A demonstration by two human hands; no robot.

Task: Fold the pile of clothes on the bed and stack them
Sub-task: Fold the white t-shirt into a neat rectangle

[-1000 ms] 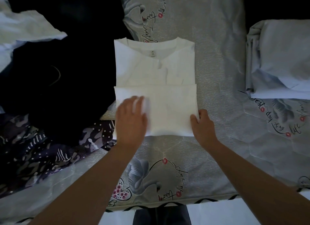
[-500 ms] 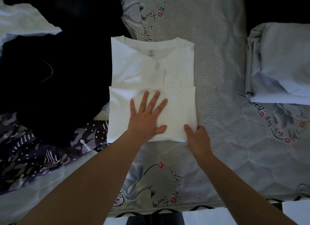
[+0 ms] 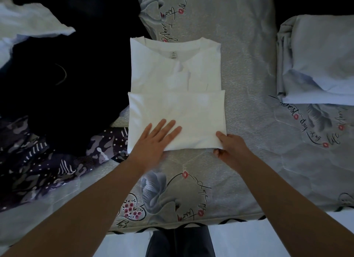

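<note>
Since the earlier frame, left hand (image 3: 153,139) has slid back toward the shirt's near edge, fingers flat and spread, pressing the fold down. Bed (image 3: 249,65) offers bare cover at 12 and 3 o'clock of the shirt; the unfolded pile (image 3: 67,84) crowds the 9 o'clock side, touching it. Folded stack (image 3: 316,61) lies well apart at 2 o'clock. White shirt (image 3: 176,103) sits centred, lower part doubled over, collar at 12. Right hand (image 3: 232,148) pinches the near right corner, thumb on top, likely ready to lift for the next fold.
</note>
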